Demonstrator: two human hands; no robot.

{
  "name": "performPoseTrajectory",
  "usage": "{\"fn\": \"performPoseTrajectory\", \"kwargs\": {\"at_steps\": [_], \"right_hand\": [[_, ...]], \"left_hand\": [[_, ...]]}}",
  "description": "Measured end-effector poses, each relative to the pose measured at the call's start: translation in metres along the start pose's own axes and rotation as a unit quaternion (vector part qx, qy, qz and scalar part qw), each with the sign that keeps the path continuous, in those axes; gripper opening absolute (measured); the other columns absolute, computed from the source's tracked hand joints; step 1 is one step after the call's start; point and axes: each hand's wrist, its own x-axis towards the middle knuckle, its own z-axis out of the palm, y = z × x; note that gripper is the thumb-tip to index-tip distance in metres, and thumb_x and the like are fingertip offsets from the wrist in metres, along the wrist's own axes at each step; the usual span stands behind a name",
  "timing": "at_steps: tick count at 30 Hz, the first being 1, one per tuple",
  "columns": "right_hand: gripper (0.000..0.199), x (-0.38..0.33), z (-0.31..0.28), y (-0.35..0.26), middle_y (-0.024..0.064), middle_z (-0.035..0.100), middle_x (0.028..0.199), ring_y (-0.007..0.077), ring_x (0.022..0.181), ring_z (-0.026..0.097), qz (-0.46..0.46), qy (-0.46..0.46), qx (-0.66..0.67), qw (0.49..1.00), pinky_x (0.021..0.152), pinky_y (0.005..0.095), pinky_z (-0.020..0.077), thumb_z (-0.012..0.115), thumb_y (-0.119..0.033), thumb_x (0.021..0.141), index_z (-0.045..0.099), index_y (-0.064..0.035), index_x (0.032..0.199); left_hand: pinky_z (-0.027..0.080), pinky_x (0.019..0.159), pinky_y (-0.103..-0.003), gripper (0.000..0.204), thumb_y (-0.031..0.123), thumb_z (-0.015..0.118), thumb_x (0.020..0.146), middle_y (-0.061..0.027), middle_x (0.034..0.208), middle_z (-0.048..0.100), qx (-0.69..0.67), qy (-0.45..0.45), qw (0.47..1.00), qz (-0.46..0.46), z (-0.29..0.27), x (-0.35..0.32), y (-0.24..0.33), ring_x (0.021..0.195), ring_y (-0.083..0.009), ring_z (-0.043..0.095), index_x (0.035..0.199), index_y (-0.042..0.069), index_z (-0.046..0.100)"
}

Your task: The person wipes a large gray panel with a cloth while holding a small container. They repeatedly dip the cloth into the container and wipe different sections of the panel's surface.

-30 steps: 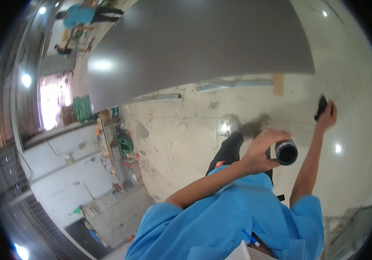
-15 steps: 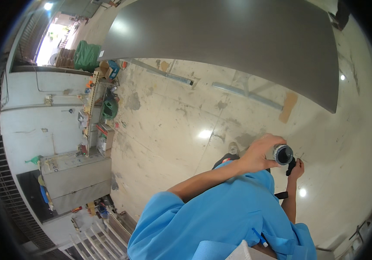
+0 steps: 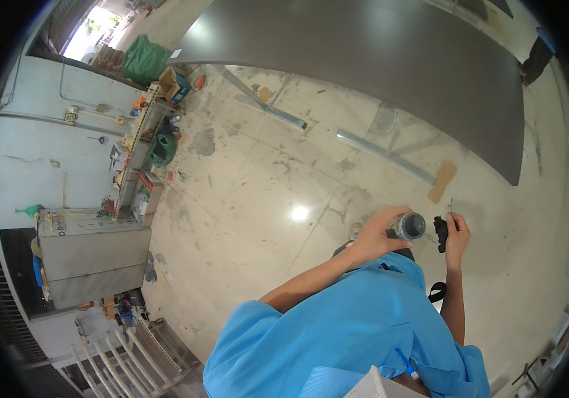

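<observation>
Overhead, left hand closed around a metal cylinder, chest-high above the floor. Right hand pinches a small black part beside it. Cylinder likely rigid, smooth, slippery; best gripped mid-barrel.

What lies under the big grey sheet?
Under the large grey flat sheet, two long metal rails poke out onto the stained concrete floor. Whatever lies further beneath is covered.
</observation>
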Motion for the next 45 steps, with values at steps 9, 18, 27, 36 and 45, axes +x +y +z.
{"fn": "performPoseTrajectory", "kwargs": {"at_steps": [9,18,27,36,45], "right_hand": [[0.018,-0.051,0.034,-0.072,0.0004,0.074,0.096,0.008,0.086,0.064,-0.07,-0.033,-0.003,0.997,0.079,0.0252,0.0511,0.073,-0.017,0.107,0.078,-0.0004,0.113],[0.02,-0.076,0.012,-0.117,0.0016,0.073,0.1,0.0078,0.091,0.065,-0.076,-0.042,-0.01,0.996,0.083,0.0244,0.0517,0.071,-0.013,0.108,0.073,-0.0002,0.123],[0.019,-0.052,-0.023,-0.094,0.0039,0.073,0.101,0.0111,0.096,0.067,-0.072,-0.023,0.092,0.993,0.088,0.0261,0.0524,0.068,-0.013,0.11,0.067,0.0021,0.12],[0.019,0.012,0.042,-0.119,0.0109,0.077,0.105,0.0166,0.097,0.073,-0.106,-0.151,0.041,0.982,0.09,0.0293,0.0543,0.067,-0.011,0.109,0.065,0.0032,0.122],[0.02,-0.007,0.281,-0.141,0.0075,0.08,0.1,0.0175,0.095,0.073,-0.099,-0.208,0.042,0.972,0.089,0.0322,0.0558,0.08,-0.019,0.099,0.078,-0.0018,0.109]], "left_hand": [[0.048,0.112,-0.046,0.07,0.014,0.095,0.076,-0.0131,0.135,0.071,0.029,0.011,0.999,0.036,-0.018,-0.018,-0.004,0.129,-0.0376,0.062,0.139,0.009,0.067],[0.049,0.111,-0.047,0.073,0.018,0.096,0.076,-0.0142,0.135,0.07,0.035,0.036,0.998,0.032,-0.014,-0.018,-0.019,0.127,-0.0371,0.063,0.142,0.009,0.065],[0.049,0.111,-0.043,0.075,0.015,0.096,0.077,-0.0113,0.137,0.069,0.027,0.073,0.997,0.028,0.029,-0.005,-0.007,0.126,-0.028,0.064,0.145,0.01,0.064],[0.047,0.112,-0.041,0.07,0.014,0.093,0.08,-0.0098,0.138,0.071,-0.015,0.18,0.984,-0.005,0.019,-0.025,0.002,0.13,-0.024,0.064,0.143,0.006,0.065],[0.049,0.11,-0.04,0.069,0.011,0.095,0.078,-0.0121,0.135,0.067,0.02,0.256,0.966,-0.017,-0.157,-0.079,-0.025,0.125,-0.0259,0.064,0.141,0.004,0.067]]}}
